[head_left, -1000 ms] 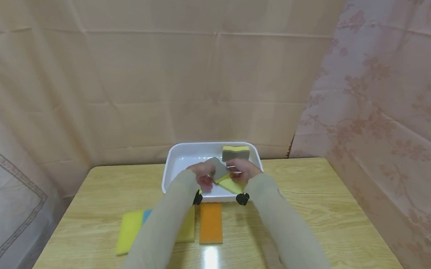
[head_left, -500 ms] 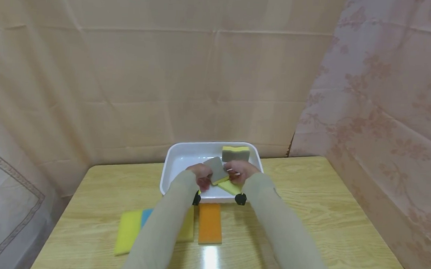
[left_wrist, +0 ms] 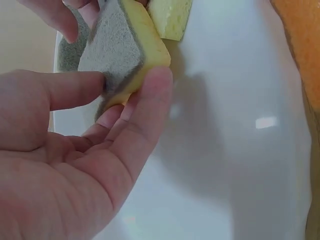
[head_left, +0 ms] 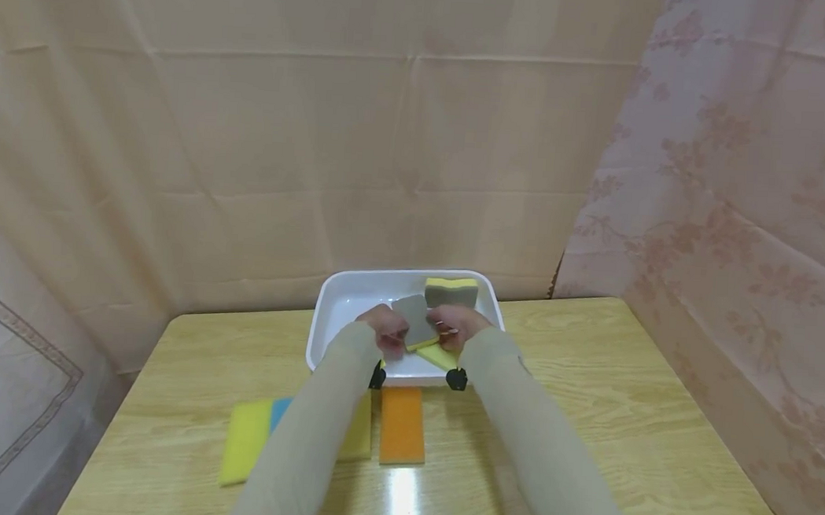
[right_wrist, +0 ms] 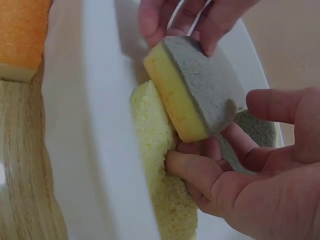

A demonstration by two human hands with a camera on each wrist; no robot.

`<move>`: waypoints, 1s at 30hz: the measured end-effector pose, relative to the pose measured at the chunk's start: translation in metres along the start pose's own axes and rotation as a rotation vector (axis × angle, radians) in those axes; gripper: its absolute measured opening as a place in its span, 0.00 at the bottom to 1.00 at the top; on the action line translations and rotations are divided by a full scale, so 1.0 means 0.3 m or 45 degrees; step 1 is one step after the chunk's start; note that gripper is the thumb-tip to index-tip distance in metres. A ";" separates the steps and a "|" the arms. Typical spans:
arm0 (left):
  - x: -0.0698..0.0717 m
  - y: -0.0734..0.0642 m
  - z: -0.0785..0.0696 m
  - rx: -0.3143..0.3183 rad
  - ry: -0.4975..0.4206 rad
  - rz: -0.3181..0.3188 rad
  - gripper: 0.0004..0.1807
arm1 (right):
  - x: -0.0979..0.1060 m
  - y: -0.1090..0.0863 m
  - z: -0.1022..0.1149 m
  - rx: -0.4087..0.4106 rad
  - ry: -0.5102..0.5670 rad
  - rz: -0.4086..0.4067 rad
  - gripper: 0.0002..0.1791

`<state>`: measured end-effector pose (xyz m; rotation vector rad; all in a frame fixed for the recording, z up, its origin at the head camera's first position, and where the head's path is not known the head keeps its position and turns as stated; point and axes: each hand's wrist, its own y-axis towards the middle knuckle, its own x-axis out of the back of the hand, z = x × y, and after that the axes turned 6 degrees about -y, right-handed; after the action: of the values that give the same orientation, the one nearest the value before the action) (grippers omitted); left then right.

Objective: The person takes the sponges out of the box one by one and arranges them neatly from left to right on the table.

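My left hand (head_left: 383,327) pinches one end of a grey-and-yellow scrub sponge (head_left: 414,321) above the white tray. The sponge tilts, scouring side up; in the left wrist view my thumb presses its grey face and my fingers support its yellow side. My right hand (right_wrist: 270,185) is at the sponge's other end, fingertips touching near its lower edge and thumb apart from it. Below lies a pale yellow sponge (right_wrist: 152,130) in the tray, partly covered by the right fingers. Another grey-and-yellow sponge (head_left: 450,294) stands against the tray's back right wall.
The white tray (head_left: 340,281) stands at the back of the wooden table (head_left: 624,396), by a hanging cloth. In front of it lie an orange sponge (head_left: 403,426), a yellow sponge (head_left: 245,443) and a blue one (head_left: 279,412), the last mostly behind the left sleeve.
The held sponge has turned slightly and shifted a little left and up between the hands. Both hands have moved only slightly; the other sponges keep their places.
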<state>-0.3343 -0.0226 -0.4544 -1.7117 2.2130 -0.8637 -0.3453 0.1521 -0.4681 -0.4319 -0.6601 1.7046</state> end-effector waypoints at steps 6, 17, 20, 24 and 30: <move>0.012 -0.016 -0.001 -0.074 0.001 -0.001 0.19 | -0.021 -0.005 0.001 0.105 -0.039 -0.036 0.23; 0.028 0.005 0.028 -0.133 -0.056 0.041 0.15 | -0.017 -0.035 -0.008 0.199 -0.132 -0.033 0.17; 0.032 -0.010 0.028 -0.158 -0.078 0.065 0.13 | 0.001 -0.053 -0.009 0.232 -0.110 0.046 0.19; 0.033 -0.020 0.016 -0.193 -0.126 0.081 0.10 | 0.030 -0.086 0.005 0.271 -0.086 0.092 0.22; 0.029 -0.039 -0.008 -0.298 -0.146 -0.005 0.13 | 0.039 -0.114 0.021 0.349 -0.170 0.043 0.25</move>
<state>-0.3287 -0.0317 -0.4443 -1.8149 2.3091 -0.5091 -0.3260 0.1670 -0.4407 -0.1381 -0.5064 1.8364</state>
